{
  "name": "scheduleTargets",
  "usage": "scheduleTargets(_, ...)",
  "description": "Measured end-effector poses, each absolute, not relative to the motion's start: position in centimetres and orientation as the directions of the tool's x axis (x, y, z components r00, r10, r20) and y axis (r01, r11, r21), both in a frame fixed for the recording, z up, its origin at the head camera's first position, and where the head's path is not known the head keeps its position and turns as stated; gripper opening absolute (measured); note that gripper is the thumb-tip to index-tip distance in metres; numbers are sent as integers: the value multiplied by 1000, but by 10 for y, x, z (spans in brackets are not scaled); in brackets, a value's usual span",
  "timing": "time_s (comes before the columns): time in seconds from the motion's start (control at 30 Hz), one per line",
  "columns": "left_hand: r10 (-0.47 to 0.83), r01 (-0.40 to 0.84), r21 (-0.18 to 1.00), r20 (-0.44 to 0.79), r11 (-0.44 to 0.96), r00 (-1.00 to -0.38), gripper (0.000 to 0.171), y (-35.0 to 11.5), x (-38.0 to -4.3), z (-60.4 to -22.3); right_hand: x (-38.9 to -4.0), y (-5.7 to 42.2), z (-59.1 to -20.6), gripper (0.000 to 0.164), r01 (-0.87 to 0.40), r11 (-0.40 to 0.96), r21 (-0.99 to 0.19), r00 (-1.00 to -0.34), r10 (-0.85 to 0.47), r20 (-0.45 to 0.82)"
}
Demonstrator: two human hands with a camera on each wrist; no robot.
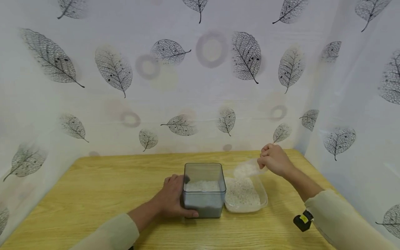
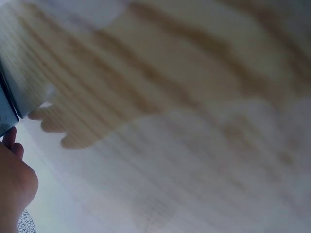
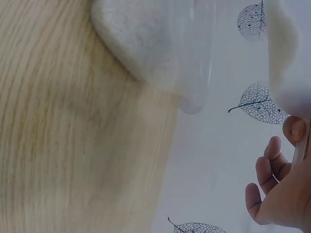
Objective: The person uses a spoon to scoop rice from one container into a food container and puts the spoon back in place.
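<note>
My left hand [image 1: 169, 198] grips the left side of a square, smoky-grey clear container [image 1: 204, 205], thumb along its front and fingers at the side. White grains [image 1: 202, 186], rice by their look, lie inside it. To its right is a shallow clear plastic box [image 1: 264, 201] holding more white rice-like grains [image 1: 242, 192]. Above the back of that box, my right hand [image 1: 275, 160] pinches the handle of a translucent scoop [image 1: 247, 169], blurred and bearing white grains. In the right wrist view the scoop [image 3: 284, 53] appears at the upper right edge, its handle between thumb and fingers.
The wood-grain table [image 1: 109, 187] stretches out to both sides. Behind and beside it hangs a pale curtain [image 1: 187, 90] printed with leaves. A black wrist device [image 1: 303, 221] is strapped near my right sleeve.
</note>
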State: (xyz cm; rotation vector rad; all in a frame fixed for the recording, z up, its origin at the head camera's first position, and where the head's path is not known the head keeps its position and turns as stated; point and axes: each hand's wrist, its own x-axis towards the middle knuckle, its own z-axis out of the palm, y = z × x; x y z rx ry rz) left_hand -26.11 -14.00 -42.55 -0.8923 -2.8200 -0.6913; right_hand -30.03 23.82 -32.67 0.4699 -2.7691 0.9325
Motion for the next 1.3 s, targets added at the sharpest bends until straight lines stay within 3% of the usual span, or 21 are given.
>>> scheduleTargets(0.23,517,562,391,223,729,-826,109,-141,-262,-427,-295,232,-346,30,-410,873,-264,-873,-292,390)
scheduleTargets(0.43,517,560,394,220,729,-827,109,-140,-263,-427,-292,228,-348,33,-442,897,21,-781,-396,483)
scheduleTargets(0.53,520,561,391,217,729,-826,109,-139,-263,-426,-292,230,-344,34,-490,850,194,-667,-508,544)
scheduleTargets(0.67,523,567,393,224,724,-823,108,-140,-262,-424,-292,232,-336,30,-555,730,399,-456,-668,589)
scheduleTargets(0.73,524,569,394,227,722,-821,107,-140,-262,-424,-292,230,-332,28,-574,676,463,-372,-718,588)
scheduleTargets(0.83,525,570,392,226,722,-821,107,-141,-262,-424,-291,226,-328,29,-589,636,499,-301,-745,595)
scheduleTargets(0.97,527,573,394,228,719,-819,106,-142,-261,-424,-288,218,-327,27,-611,664,431,-297,-697,652)
scheduleTargets(1.13,533,578,395,230,714,-815,105,-141,-260,-423,-283,208,-332,30,-627,725,285,-384,-607,696)
scheduleTargets(1.3,529,573,389,225,722,-819,106,-142,-260,-423,-281,209,-331,32,-564,766,307,-458,-600,656)
